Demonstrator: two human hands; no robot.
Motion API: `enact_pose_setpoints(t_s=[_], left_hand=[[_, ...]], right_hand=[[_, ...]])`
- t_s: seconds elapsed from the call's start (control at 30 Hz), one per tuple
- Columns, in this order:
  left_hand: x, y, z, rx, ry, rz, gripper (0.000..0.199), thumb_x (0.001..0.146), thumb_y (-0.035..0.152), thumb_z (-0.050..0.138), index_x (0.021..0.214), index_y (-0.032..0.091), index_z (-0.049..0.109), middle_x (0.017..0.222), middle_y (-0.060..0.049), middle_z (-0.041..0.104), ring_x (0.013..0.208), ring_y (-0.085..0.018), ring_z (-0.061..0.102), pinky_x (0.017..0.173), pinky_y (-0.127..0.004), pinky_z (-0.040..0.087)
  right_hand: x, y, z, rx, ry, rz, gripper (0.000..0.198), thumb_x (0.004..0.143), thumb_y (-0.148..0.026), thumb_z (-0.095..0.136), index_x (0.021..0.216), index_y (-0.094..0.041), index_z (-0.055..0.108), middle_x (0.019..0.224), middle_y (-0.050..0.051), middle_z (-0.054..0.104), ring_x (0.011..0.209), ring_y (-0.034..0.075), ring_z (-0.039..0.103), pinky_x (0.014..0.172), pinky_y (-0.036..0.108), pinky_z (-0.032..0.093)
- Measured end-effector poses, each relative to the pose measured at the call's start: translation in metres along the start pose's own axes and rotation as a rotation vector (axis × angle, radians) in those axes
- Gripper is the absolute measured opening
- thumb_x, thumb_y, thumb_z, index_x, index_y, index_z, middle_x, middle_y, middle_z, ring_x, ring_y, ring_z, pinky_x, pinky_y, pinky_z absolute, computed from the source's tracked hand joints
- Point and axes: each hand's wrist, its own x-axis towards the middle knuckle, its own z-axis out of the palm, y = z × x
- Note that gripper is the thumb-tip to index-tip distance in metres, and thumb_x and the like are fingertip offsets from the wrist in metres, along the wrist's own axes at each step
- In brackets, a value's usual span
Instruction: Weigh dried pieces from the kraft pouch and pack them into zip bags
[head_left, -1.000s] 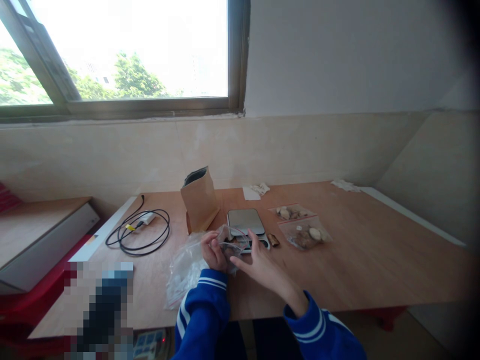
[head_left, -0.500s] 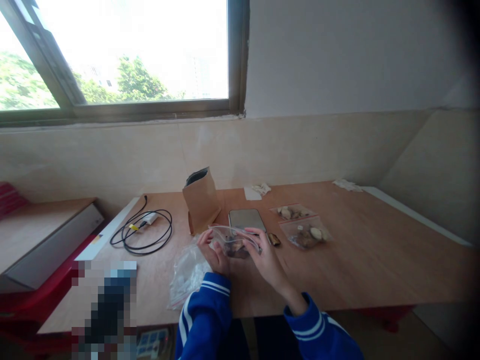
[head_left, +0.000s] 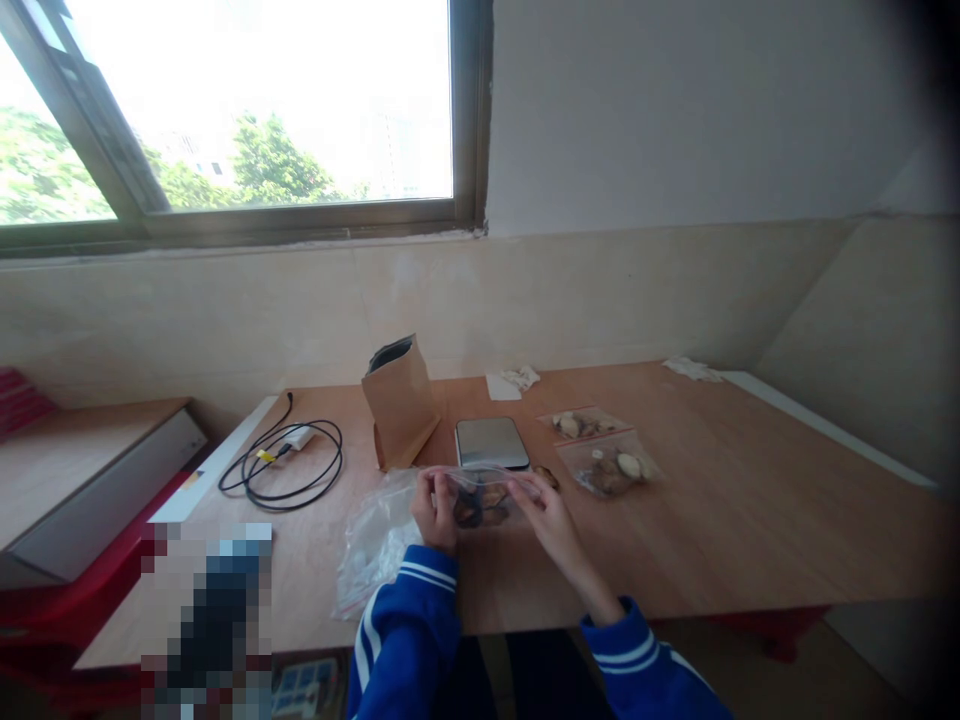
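Observation:
A clear zip bag point(head_left: 484, 505) with dark brown dried pieces inside is stretched between my hands, low over the table's front half. My left hand point(head_left: 435, 512) pinches its top edge at the left. At the right end of the same edge, the fingers of my right hand point(head_left: 538, 505) are closed on the plastic. Just beyond the bag lies a flat scale point(head_left: 491, 443) with a metal top. A small brown piece point(head_left: 546, 477) rests beside it, partly covered by my right hand. Under and left of my left hand sits a larger clear plastic bag point(head_left: 379, 545) with whitish contents.
Two filled zip bags point(head_left: 611, 468) lie to the right, holding brown and pale pieces. An open brown paper pouch point(head_left: 401, 405) stands behind the scale's left side. A coiled black cable point(head_left: 281, 465) with a white plug lies left. Crumpled tissue point(head_left: 521, 378) is near the wall.
The bag's mouth was gaping between spread fingers; its top edge is now drawn into a nearly straight line. Both hands have come down slightly and pinch the edge.

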Motion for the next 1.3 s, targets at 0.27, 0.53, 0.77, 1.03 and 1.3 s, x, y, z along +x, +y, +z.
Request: enact_pose_setpoints(t_s=[0.27, 0.53, 0.77, 1.03, 1.3], left_hand=[[0.000, 0.012, -0.002, -0.096, -0.338, -0.048, 0.029, 0.090, 0.043, 0.047, 0.088, 0.017, 0.059, 0.064, -0.001, 0.065, 0.051, -0.013, 0.058, 0.049, -0.024, 0.044], [0.002, 0.018, -0.001, 0.116, -0.642, 0.029, 0.027, 0.088, 0.039, 0.050, 0.095, 0.018, 0.067, 0.069, -0.003, 0.068, 0.057, -0.015, 0.063, 0.055, -0.025, 0.046], [0.002, 0.012, 0.000, 0.034, -0.524, -0.033, 0.027, 0.088, 0.039, 0.051, 0.095, 0.017, 0.065, 0.070, -0.003, 0.067, 0.050, -0.012, 0.059, 0.049, -0.023, 0.044], [0.001, 0.005, 0.003, -0.011, -0.409, -0.101, 0.030, 0.085, 0.045, 0.054, 0.082, 0.016, 0.062, 0.063, 0.000, 0.059, 0.049, -0.010, 0.051, 0.046, -0.021, 0.040], [0.002, 0.010, 0.001, 0.042, -0.473, -0.075, 0.030, 0.088, 0.044, 0.048, 0.084, 0.018, 0.062, 0.066, 0.000, 0.059, 0.050, -0.010, 0.050, 0.049, -0.022, 0.040]], right_hand=[[0.000, 0.010, -0.017, 0.019, 0.319, -0.003, 0.042, 0.078, -0.054, 0.062, 0.090, -0.015, 0.070, 0.092, 0.010, 0.073, 0.089, 0.026, 0.067, 0.085, 0.040, 0.051], [-0.001, -0.027, -0.025, -0.364, 0.167, -0.292, 0.037, 0.088, -0.049, 0.051, 0.101, -0.021, 0.071, 0.101, 0.010, 0.070, 0.097, 0.026, 0.063, 0.086, 0.038, 0.048], [0.000, -0.025, -0.029, -0.310, 0.217, -0.274, 0.043, 0.093, -0.051, 0.039, 0.098, -0.019, 0.069, 0.094, 0.009, 0.069, 0.088, 0.024, 0.062, 0.081, 0.035, 0.048], [0.001, 0.040, -0.040, -0.111, 0.462, -0.003, 0.056, 0.080, -0.064, 0.050, 0.088, -0.012, 0.069, 0.085, 0.009, 0.071, 0.079, 0.023, 0.063, 0.069, 0.031, 0.049], [0.001, 0.053, -0.042, -0.105, 0.492, -0.011, 0.049, 0.082, -0.060, 0.049, 0.091, -0.014, 0.064, 0.080, 0.007, 0.068, 0.072, 0.021, 0.061, 0.066, 0.031, 0.048]])
